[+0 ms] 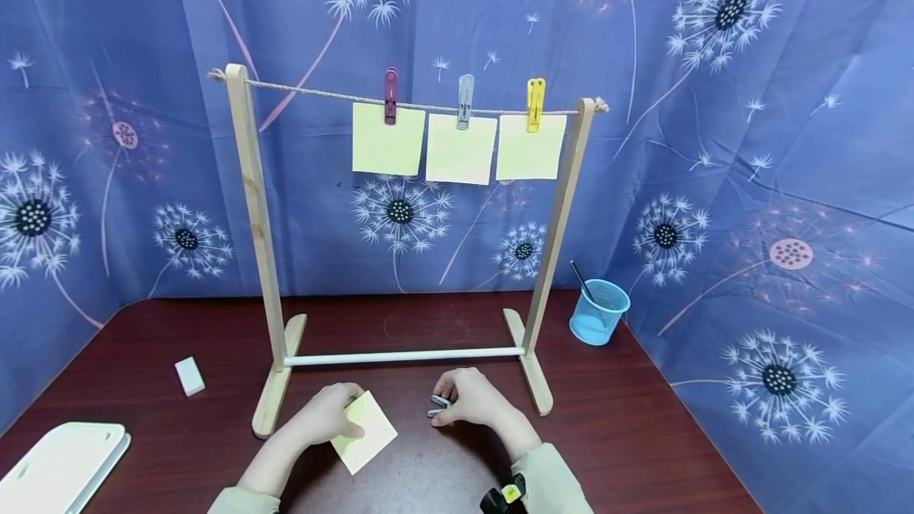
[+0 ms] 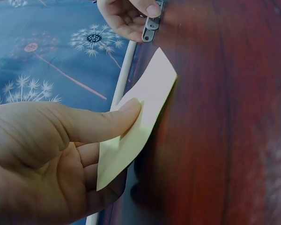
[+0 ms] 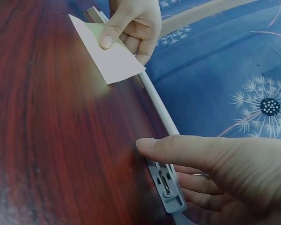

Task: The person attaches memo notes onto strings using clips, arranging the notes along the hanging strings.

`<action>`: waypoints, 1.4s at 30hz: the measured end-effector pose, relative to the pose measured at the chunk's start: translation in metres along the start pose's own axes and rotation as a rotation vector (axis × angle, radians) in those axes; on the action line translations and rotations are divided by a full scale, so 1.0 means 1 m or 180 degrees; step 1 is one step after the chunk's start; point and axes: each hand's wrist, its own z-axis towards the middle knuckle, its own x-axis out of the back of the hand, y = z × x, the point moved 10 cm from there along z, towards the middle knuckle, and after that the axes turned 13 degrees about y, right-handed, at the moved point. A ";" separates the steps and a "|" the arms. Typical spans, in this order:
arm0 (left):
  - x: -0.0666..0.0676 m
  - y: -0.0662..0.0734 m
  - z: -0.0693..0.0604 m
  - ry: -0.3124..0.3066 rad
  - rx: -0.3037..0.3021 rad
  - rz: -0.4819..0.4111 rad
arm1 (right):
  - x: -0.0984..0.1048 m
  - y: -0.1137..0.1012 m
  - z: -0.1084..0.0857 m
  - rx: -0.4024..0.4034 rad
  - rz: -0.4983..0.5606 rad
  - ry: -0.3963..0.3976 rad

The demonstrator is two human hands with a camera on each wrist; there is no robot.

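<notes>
Between thumb and fingers, my left hand [image 1: 327, 416] pinches a pale yellow paper square [image 1: 371, 436], which tilts above the table. To its right, my right hand [image 1: 467, 399] holds a grey clothespin [image 3: 166, 187] between thumb and fingers. Behind both hands stands a wooden frame [image 1: 260, 220] with a rope [image 1: 300, 90] strung across its top. Three paper squares hang there: the left one [image 1: 388, 151] under a maroon clothespin [image 1: 390, 95], the middle one [image 1: 461, 153] under a grey clothespin [image 1: 465, 101], the right one [image 1: 530, 153] under a yellow clothespin [image 1: 535, 105].
A white bar [image 1: 407, 356] joins the frame's feet low over the dark red table [image 1: 643, 450]. At the back right is a blue mesh cup [image 1: 600, 312] with a dark stick in it. On the left lie a small white block [image 1: 190, 376] and a white flat case [image 1: 60, 466].
</notes>
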 end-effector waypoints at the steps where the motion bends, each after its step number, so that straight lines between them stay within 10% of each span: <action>1: 0.000 0.000 0.000 -0.0021 -0.0034 -0.0042 | 0.000 -0.002 0.000 0.0027 0.0001 0.0008; 30: 0.008 -0.006 0.000 -0.0380 0.0194 -0.1020 | -0.005 0.006 0.000 -0.0220 0.0051 -0.0018; 42: 0.022 -0.008 0.004 -0.0198 0.0179 -0.1262 | -0.007 -0.002 0.010 -0.0070 0.0260 -0.0077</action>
